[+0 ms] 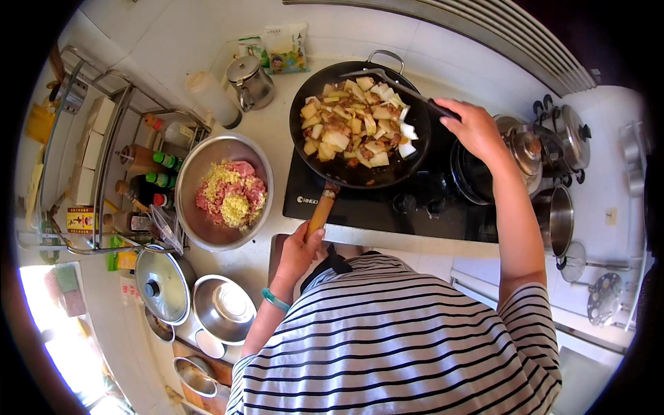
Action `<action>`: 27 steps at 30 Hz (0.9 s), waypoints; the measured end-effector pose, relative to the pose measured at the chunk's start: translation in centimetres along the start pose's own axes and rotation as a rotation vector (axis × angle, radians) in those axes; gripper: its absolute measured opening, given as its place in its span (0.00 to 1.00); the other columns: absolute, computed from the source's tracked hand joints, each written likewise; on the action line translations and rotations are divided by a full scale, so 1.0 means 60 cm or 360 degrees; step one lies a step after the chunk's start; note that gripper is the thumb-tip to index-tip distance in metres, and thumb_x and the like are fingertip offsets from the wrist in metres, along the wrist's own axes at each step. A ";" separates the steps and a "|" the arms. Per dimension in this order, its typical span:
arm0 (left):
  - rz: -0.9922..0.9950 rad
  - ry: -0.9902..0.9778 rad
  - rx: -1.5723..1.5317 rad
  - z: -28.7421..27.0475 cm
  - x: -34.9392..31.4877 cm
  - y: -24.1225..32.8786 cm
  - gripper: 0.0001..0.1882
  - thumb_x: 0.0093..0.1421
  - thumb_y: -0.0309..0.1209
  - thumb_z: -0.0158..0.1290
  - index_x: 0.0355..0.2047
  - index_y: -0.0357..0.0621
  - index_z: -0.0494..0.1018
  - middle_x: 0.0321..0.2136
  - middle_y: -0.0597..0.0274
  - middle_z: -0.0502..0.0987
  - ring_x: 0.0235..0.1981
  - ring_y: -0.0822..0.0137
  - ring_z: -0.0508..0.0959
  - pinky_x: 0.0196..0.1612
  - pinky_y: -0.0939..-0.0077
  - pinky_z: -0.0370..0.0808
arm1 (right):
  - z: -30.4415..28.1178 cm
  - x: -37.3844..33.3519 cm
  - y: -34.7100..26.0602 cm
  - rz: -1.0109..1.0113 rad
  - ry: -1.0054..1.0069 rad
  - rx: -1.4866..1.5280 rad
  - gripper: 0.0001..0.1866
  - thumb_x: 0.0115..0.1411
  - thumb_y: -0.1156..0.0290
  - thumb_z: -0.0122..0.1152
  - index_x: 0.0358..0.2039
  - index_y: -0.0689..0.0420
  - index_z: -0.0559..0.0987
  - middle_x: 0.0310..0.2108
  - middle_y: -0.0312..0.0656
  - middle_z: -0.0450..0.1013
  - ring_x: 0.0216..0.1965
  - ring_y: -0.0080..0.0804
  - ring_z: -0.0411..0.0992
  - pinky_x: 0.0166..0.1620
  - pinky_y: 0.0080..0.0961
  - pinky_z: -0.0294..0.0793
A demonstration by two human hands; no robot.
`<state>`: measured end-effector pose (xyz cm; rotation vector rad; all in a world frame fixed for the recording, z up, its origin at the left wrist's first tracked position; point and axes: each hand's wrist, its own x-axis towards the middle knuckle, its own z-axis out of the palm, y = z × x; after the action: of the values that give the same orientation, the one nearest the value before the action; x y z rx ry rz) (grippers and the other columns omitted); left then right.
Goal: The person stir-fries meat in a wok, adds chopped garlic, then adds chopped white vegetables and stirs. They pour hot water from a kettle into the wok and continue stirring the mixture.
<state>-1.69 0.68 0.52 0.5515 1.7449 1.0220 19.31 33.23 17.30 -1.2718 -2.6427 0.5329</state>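
Observation:
A dark wok (394,169) sits on the black stove (373,207), full of pale vegetable chunks and browned meat pieces (337,138). Whiter pieces lie along the right side of the food. My left hand (299,250) is closed round the wok's wooden handle (320,214). Above the wok's right rim, my right hand (474,130) grips the black handle of a metal spatula (394,84). Its head reaches over the far part of the wok, at the edge of the food.
Left of the stove stands a steel bowl (196,166) of raw minced meat with chopped yellowish bits. A metal pitcher (250,84) is behind it. A wire rack (124,104) holds bottles at the left. Lidded pots (571,138) crowd the right; a range hood (512,31) hangs above.

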 end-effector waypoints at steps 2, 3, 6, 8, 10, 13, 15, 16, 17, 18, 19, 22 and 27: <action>-0.0037 -0.0005 0.0003 -0.001 -0.002 0.003 0.25 0.64 0.41 0.54 0.55 0.37 0.69 0.21 0.66 0.73 0.17 0.77 0.70 0.23 0.84 0.69 | 0.019 0.019 0.017 -0.0013 -0.0024 -0.0075 0.20 0.59 0.68 0.60 0.53 0.47 0.76 0.45 0.49 0.76 0.43 0.47 0.75 0.47 0.33 0.72; -0.0031 -0.0011 0.0002 -0.002 -0.002 0.002 0.25 0.64 0.41 0.54 0.55 0.37 0.69 0.21 0.67 0.73 0.17 0.78 0.70 0.23 0.84 0.69 | 0.024 0.025 0.022 -0.0022 -0.0050 -0.0113 0.20 0.59 0.68 0.59 0.53 0.46 0.76 0.43 0.51 0.76 0.44 0.48 0.74 0.47 0.36 0.72; -0.0019 -0.0028 0.0006 -0.004 0.000 -0.004 0.25 0.64 0.42 0.53 0.56 0.38 0.69 0.21 0.67 0.72 0.18 0.78 0.70 0.22 0.85 0.69 | 0.041 0.010 0.048 0.0025 -0.0034 -0.0114 0.20 0.59 0.67 0.59 0.53 0.46 0.76 0.41 0.52 0.76 0.45 0.51 0.73 0.48 0.39 0.72; -0.0027 -0.0026 0.0014 -0.005 0.002 -0.008 0.25 0.65 0.41 0.53 0.56 0.38 0.69 0.21 0.68 0.72 0.18 0.78 0.70 0.22 0.85 0.69 | 0.037 -0.013 0.066 0.0073 -0.0057 -0.0111 0.20 0.59 0.67 0.59 0.53 0.46 0.76 0.40 0.52 0.76 0.44 0.51 0.74 0.48 0.39 0.72; -0.0010 -0.0025 0.0021 -0.003 0.000 -0.004 0.25 0.65 0.41 0.53 0.56 0.38 0.69 0.21 0.67 0.72 0.18 0.78 0.70 0.22 0.84 0.69 | 0.013 -0.049 0.064 0.0128 -0.0147 -0.0139 0.20 0.59 0.67 0.59 0.53 0.46 0.76 0.40 0.53 0.76 0.44 0.51 0.74 0.48 0.39 0.72; 0.0001 -0.0017 0.0039 -0.002 -0.005 0.006 0.25 0.65 0.41 0.53 0.56 0.37 0.69 0.20 0.67 0.72 0.18 0.78 0.70 0.22 0.84 0.69 | -0.011 -0.107 0.048 0.0174 -0.0215 -0.0025 0.20 0.59 0.68 0.59 0.53 0.50 0.75 0.42 0.54 0.76 0.45 0.51 0.74 0.49 0.37 0.72; 0.0005 -0.0026 0.0042 -0.001 -0.004 0.008 0.25 0.65 0.41 0.53 0.56 0.37 0.69 0.20 0.67 0.72 0.18 0.78 0.70 0.22 0.84 0.69 | -0.019 -0.142 0.035 0.0226 -0.0273 0.0013 0.20 0.59 0.68 0.60 0.54 0.52 0.75 0.43 0.55 0.75 0.44 0.51 0.74 0.49 0.35 0.72; 0.0002 -0.0033 0.0038 -0.002 -0.003 0.007 0.25 0.65 0.41 0.53 0.56 0.37 0.68 0.20 0.67 0.72 0.18 0.77 0.70 0.22 0.84 0.69 | -0.022 -0.154 0.022 0.0284 -0.0324 0.0038 0.21 0.59 0.68 0.60 0.54 0.53 0.75 0.43 0.56 0.75 0.44 0.51 0.74 0.49 0.34 0.72; 0.0000 -0.0039 0.0034 -0.003 -0.002 0.005 0.25 0.65 0.42 0.53 0.56 0.37 0.68 0.20 0.67 0.72 0.18 0.77 0.70 0.22 0.84 0.69 | -0.036 -0.160 0.009 0.0349 -0.0422 0.0005 0.20 0.59 0.70 0.60 0.54 0.53 0.75 0.40 0.53 0.77 0.41 0.44 0.76 0.47 0.31 0.72; -0.0001 -0.0032 0.0030 -0.002 -0.002 0.005 0.25 0.65 0.42 0.53 0.56 0.37 0.68 0.20 0.67 0.72 0.18 0.77 0.70 0.22 0.84 0.69 | -0.049 -0.164 0.012 0.0299 -0.0384 0.0082 0.20 0.59 0.70 0.60 0.54 0.53 0.75 0.39 0.51 0.78 0.39 0.40 0.76 0.45 0.29 0.72; -0.0003 -0.0030 0.0028 -0.002 -0.001 0.004 0.25 0.65 0.42 0.53 0.56 0.36 0.68 0.20 0.67 0.72 0.18 0.77 0.70 0.22 0.84 0.69 | -0.063 -0.170 0.025 0.0252 -0.0346 0.0157 0.20 0.59 0.71 0.60 0.54 0.53 0.75 0.38 0.49 0.78 0.37 0.36 0.75 0.44 0.28 0.71; -0.0003 -0.0025 -0.0005 -0.002 0.001 -0.006 0.26 0.65 0.42 0.53 0.56 0.36 0.68 0.20 0.67 0.72 0.18 0.77 0.70 0.22 0.84 0.69 | -0.128 -0.170 0.009 0.0414 -0.0441 0.0207 0.20 0.57 0.75 0.61 0.52 0.51 0.77 0.36 0.43 0.78 0.31 0.27 0.71 0.40 0.24 0.70; 0.0023 -0.0040 -0.0066 -0.002 0.001 -0.009 0.26 0.64 0.42 0.54 0.56 0.35 0.68 0.20 0.66 0.72 0.18 0.77 0.69 0.22 0.84 0.68 | -0.194 -0.170 -0.006 0.0087 -0.0485 -0.0143 0.21 0.53 0.77 0.63 0.49 0.51 0.79 0.37 0.45 0.78 0.35 0.37 0.75 0.42 0.30 0.72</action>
<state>-1.80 0.41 0.03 0.5495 1.6963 1.0546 28.82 27.94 28.26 -1.3915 -2.9146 0.6719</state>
